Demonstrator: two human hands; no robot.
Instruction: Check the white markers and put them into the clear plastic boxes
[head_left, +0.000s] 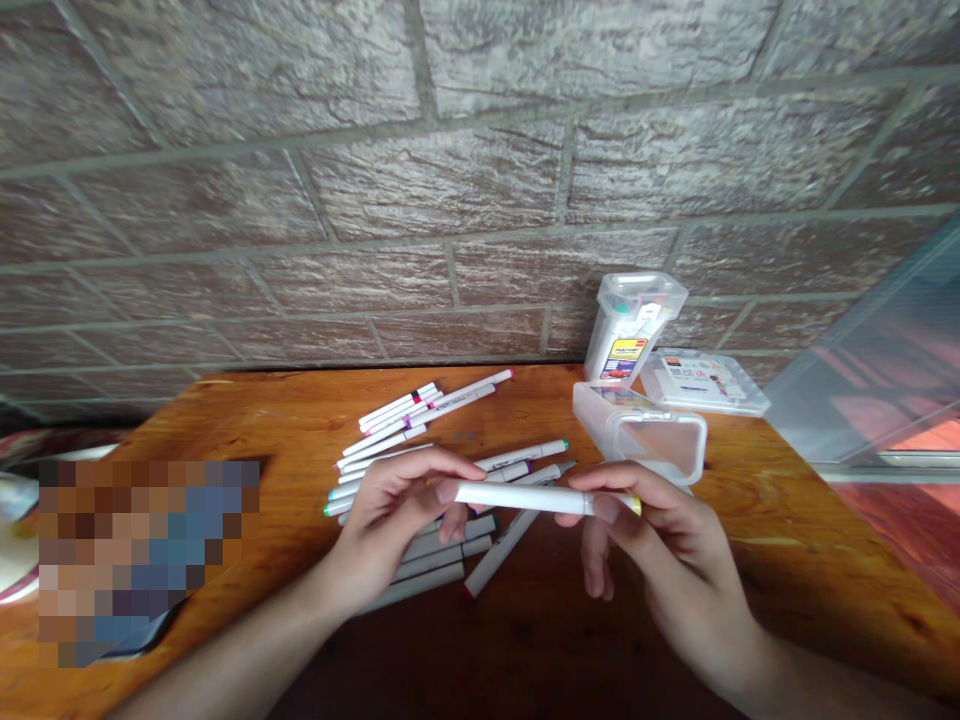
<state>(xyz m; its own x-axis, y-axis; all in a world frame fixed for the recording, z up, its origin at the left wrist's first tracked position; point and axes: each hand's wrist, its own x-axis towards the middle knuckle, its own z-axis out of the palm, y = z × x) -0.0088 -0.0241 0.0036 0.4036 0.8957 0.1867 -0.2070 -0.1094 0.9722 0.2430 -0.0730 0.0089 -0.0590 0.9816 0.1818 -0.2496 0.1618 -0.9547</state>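
Note:
A white marker (525, 497) with a yellow end is held level above the table, one end in each hand. My left hand (405, 505) pinches its plain left end between thumb and fingers. On the right, my right hand (660, 535) grips the capped end, thumb in front, partly covering the cap. Beneath and behind the hands lie several loose markers, among them a green-ended marker (529, 455) and a red-ended marker (499, 560). A group of thinner white markers (420, 410) with pink, red and purple marks lies farther back. My left hand hides part of the pile.
A clear plastic box (652, 440) lies on its side to the right, its open end facing me. Behind it a marker container (630, 330) stands upright beside a flat clear case (705, 382). A brick wall (487, 180) rises behind the wooden table (787, 560). A blurred-out item (150, 560) lies left.

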